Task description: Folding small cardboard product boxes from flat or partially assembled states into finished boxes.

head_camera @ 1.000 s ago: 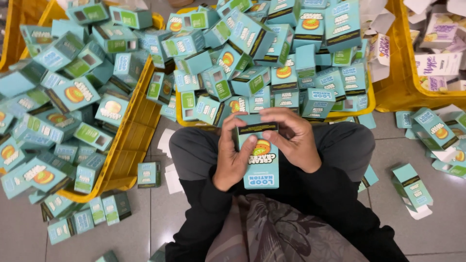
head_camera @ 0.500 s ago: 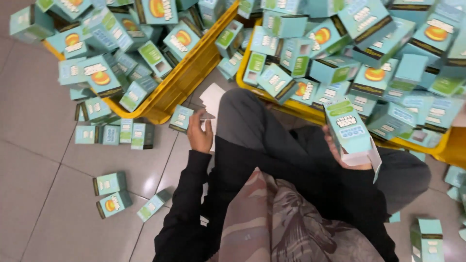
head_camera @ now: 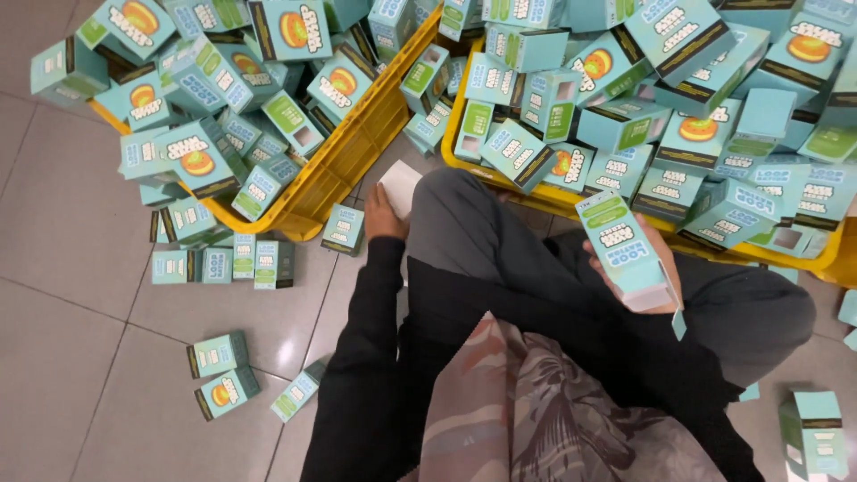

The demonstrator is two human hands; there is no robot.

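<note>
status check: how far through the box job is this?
Done: two yellow crates are heaped with teal boxes, and more stand in a row on the floor. In hand: the right hand holds one box; the left hand is down by the floor at a white piece. Left: loose boxes scattered on the tiles; how many remain cannot be told.

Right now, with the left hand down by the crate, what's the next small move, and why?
Probably close the left hand on the white sheet and lift it toward the teal box held in the right hand: the fingers already touch the sheet, and the box's lower end looks open.
</note>
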